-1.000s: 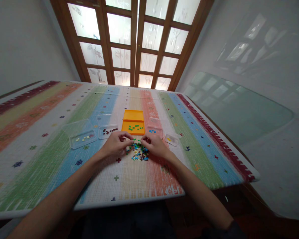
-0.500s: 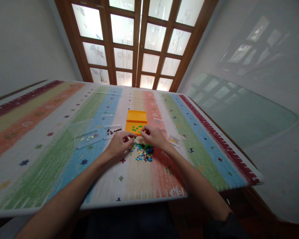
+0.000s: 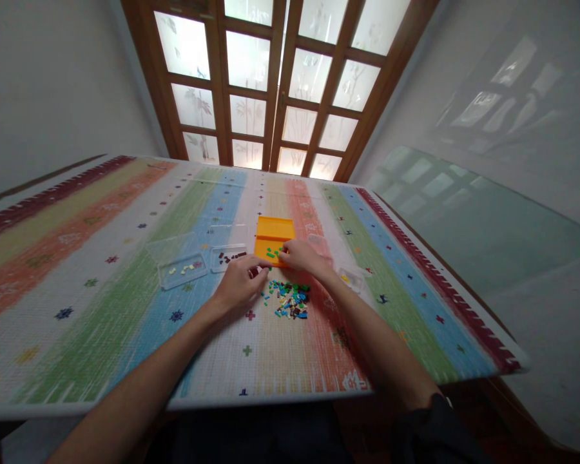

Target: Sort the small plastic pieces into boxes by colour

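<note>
My left hand (image 3: 241,281) is closed beside the near edge of an orange case (image 3: 275,228). A small green brick (image 3: 269,269) shows at its thumb and index fingertips. Over the near half of the case, my right hand (image 3: 301,256) has its fingers pinched together; what is between them is hidden. Several green bricks (image 3: 270,254) lie in that half. The case lies open, its other half flat behind. Just below the hands a pile of mixed small bricks (image 3: 292,299) in blue, green, cream and brown is spread on the striped tablecloth (image 3: 212,367).
Left of the case stand a clear box (image 3: 214,267) with dark brown bricks and another clear box (image 3: 176,283) with cream bricks, both lids open. A small clear box (image 3: 356,281) with yellow pieces lies beyond my right forearm. Glazed doors (image 3: 275,96) rise behind the table.
My right hand has shifted slightly over the orange case, and its fingers are drawn closer together. The whole view has moved a little, so everything appears further right.
</note>
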`<state>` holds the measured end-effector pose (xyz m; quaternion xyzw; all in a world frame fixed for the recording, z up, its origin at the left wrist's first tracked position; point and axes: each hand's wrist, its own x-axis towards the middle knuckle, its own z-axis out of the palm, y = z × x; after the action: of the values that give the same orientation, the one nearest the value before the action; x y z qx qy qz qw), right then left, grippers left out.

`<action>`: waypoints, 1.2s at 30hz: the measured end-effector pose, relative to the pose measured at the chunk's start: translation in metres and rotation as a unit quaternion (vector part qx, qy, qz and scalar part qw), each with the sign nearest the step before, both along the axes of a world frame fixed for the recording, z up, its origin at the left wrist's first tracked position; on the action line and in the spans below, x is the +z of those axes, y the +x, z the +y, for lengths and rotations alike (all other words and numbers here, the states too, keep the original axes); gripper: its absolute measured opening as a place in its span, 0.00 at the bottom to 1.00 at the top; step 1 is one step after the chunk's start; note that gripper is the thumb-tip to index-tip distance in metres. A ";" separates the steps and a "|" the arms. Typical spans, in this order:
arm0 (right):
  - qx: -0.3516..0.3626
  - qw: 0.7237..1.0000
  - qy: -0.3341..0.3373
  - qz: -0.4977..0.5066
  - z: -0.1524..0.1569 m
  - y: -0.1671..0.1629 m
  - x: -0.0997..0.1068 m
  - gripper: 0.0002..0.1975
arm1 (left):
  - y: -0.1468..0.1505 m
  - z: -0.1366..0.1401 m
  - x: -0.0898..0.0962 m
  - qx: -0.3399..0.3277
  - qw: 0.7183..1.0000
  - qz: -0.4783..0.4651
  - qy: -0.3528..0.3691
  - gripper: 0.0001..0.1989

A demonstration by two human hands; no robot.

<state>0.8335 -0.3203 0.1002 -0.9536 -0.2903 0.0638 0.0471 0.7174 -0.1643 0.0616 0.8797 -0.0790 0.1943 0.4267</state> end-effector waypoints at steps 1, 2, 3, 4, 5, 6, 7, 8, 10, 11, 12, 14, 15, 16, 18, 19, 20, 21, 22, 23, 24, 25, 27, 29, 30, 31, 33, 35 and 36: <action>-0.005 1.000 -0.005 -0.003 0.000 -0.001 0.000 0.14 | 0.000 0.000 0.000 0.000 1.000 0.002 -0.001 0.09; -0.009 1.000 -0.008 -0.007 0.000 -0.003 0.001 0.15 | 0.000 0.001 0.000 0.000 1.000 0.004 -0.003 0.09; -0.013 1.000 -0.011 -0.011 -0.001 -0.004 0.003 0.15 | 0.000 0.001 0.000 0.001 1.000 0.006 -0.005 0.09; -0.014 1.000 -0.011 -0.016 -0.002 -0.006 0.005 0.16 | 0.000 0.001 0.000 0.003 1.000 0.009 -0.006 0.09; -0.013 1.000 -0.010 -0.022 -0.004 -0.008 0.007 0.16 | -0.001 0.001 0.001 0.003 1.000 0.013 -0.006 0.09; -0.010 0.999 -0.005 -0.030 -0.006 -0.009 0.008 0.16 | -0.001 0.001 0.001 0.005 1.000 0.016 -0.006 0.09; -0.006 0.999 0.005 -0.038 -0.009 -0.011 0.010 0.15 | -0.001 0.001 0.002 0.006 1.000 0.019 -0.005 0.09; 0.001 0.999 0.019 -0.047 -0.012 -0.012 0.010 0.14 | -0.001 0.001 0.002 0.005 1.000 0.022 -0.004 0.09; 0.016 0.996 0.059 -0.060 -0.021 -0.014 0.009 0.12 | -0.001 0.001 0.003 0.002 1.000 0.024 -0.002 0.09; 0.025 0.994 0.084 -0.064 -0.027 -0.016 0.007 0.11 | -0.001 0.002 0.003 0.002 1.000 0.022 0.000 0.09; 0.032 0.991 0.110 -0.067 -0.033 -0.018 0.005 0.10 | -0.001 0.002 0.002 0.002 1.000 0.021 0.001 0.10; 0.048 0.984 0.158 -0.071 -0.045 -0.023 -0.002 0.09 | 0.000 0.004 0.001 0.009 1.000 0.018 0.004 0.10; 0.057 0.979 0.179 -0.073 -0.052 -0.027 -0.006 0.09 | 0.001 0.005 0.000 0.016 1.000 0.017 0.005 0.10; 0.069 0.975 0.198 -0.077 -0.059 -0.032 -0.011 0.09 | 0.001 0.006 -0.001 0.023 1.000 0.018 0.007 0.10; 0.079 0.963 0.235 -0.102 -0.072 -0.043 -0.021 0.11 | 0.003 0.007 -0.002 0.035 0.999 0.024 0.012 0.10; 0.078 0.959 0.250 -0.110 -0.078 -0.048 -0.026 0.12 | 0.004 0.008 -0.003 0.041 0.999 0.028 0.014 0.10; 0.076 0.954 0.264 -0.120 -0.083 -0.053 -0.032 0.13 | 0.005 0.009 -0.004 0.046 0.998 0.032 0.018 0.11; 0.075 0.950 0.277 -0.126 -0.088 -0.057 -0.037 0.13 | 0.006 0.010 -0.004 0.051 0.998 0.035 0.021 0.11; 0.069 0.945 0.291 -0.130 -0.091 -0.059 -0.042 0.14 | 0.008 0.011 -0.004 0.054 0.997 0.039 0.026 0.11; 0.064 0.943 0.301 -0.131 -0.094 -0.061 -0.047 0.14 | 0.010 0.012 -0.003 0.057 0.997 0.042 0.032 0.12; 0.058 0.941 0.306 -0.130 -0.096 -0.063 -0.050 0.14 | 0.012 0.013 -0.003 0.059 0.996 0.045 0.040 0.12; 0.054 0.941 0.307 -0.129 -0.097 -0.064 -0.053 0.14 | 0.015 0.015 -0.002 0.063 0.996 0.045 0.052 0.12; 0.054 0.943 0.302 -0.127 -0.097 -0.064 -0.055 0.15 | 0.021 0.017 0.000 0.072 0.993 0.043 0.084 0.11; 0.058 0.945 0.295 -0.126 -0.096 -0.065 -0.054 0.15 | 0.027 0.018 0.003 0.075 0.989 0.041 0.124 0.11; 0.059 0.946 0.293 -0.126 -0.095 -0.065 -0.053 0.14 | 0.031 0.018 0.004 0.073 0.986 0.040 0.146 0.11; 0.060 0.946 0.292 -0.124 -0.095 -0.066 -0.052 0.14 | 0.034 0.018 0.006 0.070 0.983 0.039 0.168 0.11; 0.065 0.946 0.292 -0.125 -0.094 -0.067 -0.051 0.14 | 0.042 0.017 0.008 0.064 0.974 0.040 0.215 0.11; 0.072 0.944 0.296 -0.130 -0.094 -0.069 -0.050 0.14 | 0.050 0.016 0.009 0.058 0.960 0.054 0.270 0.11; 0.074 0.942 0.298 -0.134 -0.094 -0.069 -0.050 0.14 | 0.054 0.016 0.009 0.054 0.952 0.065 0.295 0.11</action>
<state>0.7643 -0.4143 0.0498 -0.8714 -0.3698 -0.1506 0.2849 0.7715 -0.1482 0.0704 0.9801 -0.0574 0.1276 0.1410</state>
